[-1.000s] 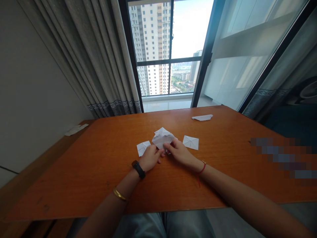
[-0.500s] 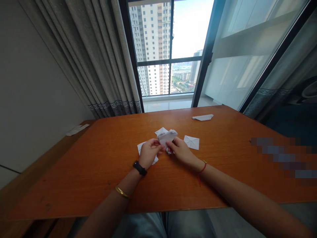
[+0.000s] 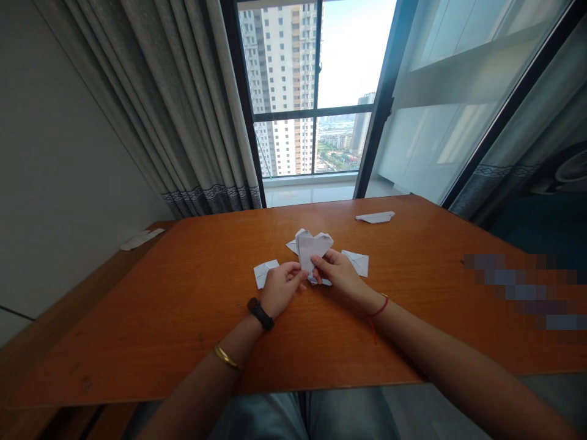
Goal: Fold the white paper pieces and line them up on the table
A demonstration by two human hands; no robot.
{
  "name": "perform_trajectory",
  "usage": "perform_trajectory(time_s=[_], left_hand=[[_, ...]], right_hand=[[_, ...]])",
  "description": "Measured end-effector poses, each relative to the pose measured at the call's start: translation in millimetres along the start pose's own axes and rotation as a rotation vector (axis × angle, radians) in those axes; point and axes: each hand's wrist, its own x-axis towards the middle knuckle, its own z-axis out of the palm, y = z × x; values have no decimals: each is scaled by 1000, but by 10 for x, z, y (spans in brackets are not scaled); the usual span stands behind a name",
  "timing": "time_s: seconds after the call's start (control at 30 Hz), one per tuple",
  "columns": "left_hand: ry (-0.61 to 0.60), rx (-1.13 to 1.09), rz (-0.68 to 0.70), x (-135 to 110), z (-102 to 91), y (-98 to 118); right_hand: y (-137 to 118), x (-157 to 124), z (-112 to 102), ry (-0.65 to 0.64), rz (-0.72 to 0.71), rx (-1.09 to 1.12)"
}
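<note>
A white folded paper heart (image 3: 312, 245) stands tilted up above the table, its two lobes pointing away from me. My right hand (image 3: 342, 275) pinches its right side between thumb and fingers. At its lower left edge, my left hand (image 3: 285, 285) has thumb and fingertips closed on the paper. Behind the heart, another piece of folded white paper is partly hidden. A creased white paper (image 3: 266, 272) lies just beyond my left hand, and a folded paper (image 3: 358, 263) with crease lines rests beyond my right hand. More white paper shows under the heart's tip.
The orange-brown wooden table (image 3: 220, 318) spans the view. A long folded white paper (image 3: 376, 217) lies near its far edge. At the left, a white paper strip (image 3: 142, 239) rests on a ledge. Grey curtains (image 3: 183, 110) and a window are behind.
The heart has been tipped more upright, so its broad face shows more fully. My left hand has shifted slightly right and down, uncovering more of the paper on the left.
</note>
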Motion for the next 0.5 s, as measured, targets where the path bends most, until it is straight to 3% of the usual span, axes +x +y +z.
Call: perform_trajectory(time_s=[0.2, 0.37, 0.5], left_hand=[[-19, -17, -28, -11, 35, 8], [-104, 25, -64, -40, -10, 87], [-208, 78, -119, -49, -63, 123]], right_hand=[[-32, -36, 62, 27, 64, 164], [-148, -39, -74, 129, 85, 24], [-268, -22, -236, 26, 152, -90]])
